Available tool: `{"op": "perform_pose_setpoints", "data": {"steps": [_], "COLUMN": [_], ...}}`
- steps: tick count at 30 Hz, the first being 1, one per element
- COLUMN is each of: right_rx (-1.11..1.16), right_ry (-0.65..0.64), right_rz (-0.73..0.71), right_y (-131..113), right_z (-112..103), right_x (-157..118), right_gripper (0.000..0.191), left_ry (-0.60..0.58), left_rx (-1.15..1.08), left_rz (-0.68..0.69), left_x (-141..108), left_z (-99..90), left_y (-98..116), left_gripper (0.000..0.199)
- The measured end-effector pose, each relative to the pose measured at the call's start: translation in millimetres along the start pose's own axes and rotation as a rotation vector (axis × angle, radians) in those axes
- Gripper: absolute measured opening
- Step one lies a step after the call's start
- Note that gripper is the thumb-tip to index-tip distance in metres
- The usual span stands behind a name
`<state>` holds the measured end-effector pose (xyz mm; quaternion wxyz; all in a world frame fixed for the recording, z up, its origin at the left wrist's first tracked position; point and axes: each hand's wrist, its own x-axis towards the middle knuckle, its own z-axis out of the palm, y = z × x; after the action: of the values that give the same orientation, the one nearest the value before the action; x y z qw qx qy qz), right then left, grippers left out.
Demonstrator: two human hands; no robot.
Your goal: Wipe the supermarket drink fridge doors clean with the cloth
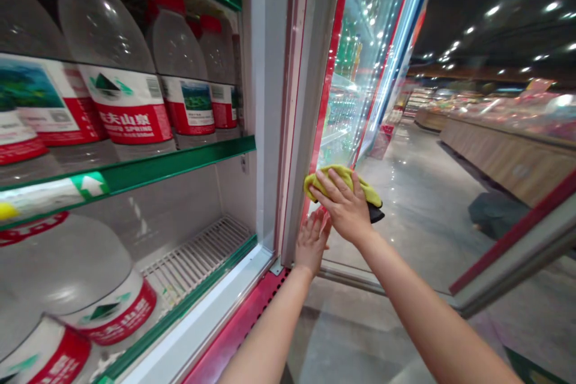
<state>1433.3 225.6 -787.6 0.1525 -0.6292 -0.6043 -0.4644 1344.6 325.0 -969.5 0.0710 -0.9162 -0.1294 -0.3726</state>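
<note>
A yellow cloth (pixel 369 193) with a dark underside lies pressed against the glass door (pixel 409 222) of a fridge, near the hinge side. My right hand (pixel 345 207) holds it there, fingers laid over the fabric. Just below and to the left, my left hand (pixel 310 239) is open, its fingers stretched along the red-edged hinge side of the door. Whether its palm bears on the glass or on the frame I cannot tell. The door stands swung open, beside the grey fridge frame (pixel 265 102).
Large water bottles (pixel 130 114) with red caps fill the upper shelf on my left; more bottles (pixel 112 300) lie below, beside a wire rack (pixel 193 258). Through the glass are a shop floor, a wooden counter (pixel 490 150) and a dark blurred shape (pixel 497 216).
</note>
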Motion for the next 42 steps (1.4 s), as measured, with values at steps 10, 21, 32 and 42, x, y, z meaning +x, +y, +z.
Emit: {"op": "perform_pose_setpoints", "data": {"steps": [10,21,32,42], "right_rx": [-0.008,-0.005,0.024,0.096], "right_ry": [0.052,0.327,-0.041,0.0], "right_rz": [0.183,0.635,0.097,0.287], "right_y": [-2,-5,-20,-77], "right_z": [-2,22,31,64], "right_x": [16,-64,-127,-66], "right_gripper": [0.055,0.061,0.058,0.045], "left_ry": [-0.053,0.065,0.162,-0.047], "left_rx": [-0.009,0.023,0.021,0.016], "left_rz": [0.0,0.093,0.127,0.094], "left_x": [1,14,104,111], "left_z": [-1.6,-55.7,-144.5,-146.1], "left_y": [1,-11,-39,-36], "left_gripper": [0.104,0.08,0.065,0.073]}}
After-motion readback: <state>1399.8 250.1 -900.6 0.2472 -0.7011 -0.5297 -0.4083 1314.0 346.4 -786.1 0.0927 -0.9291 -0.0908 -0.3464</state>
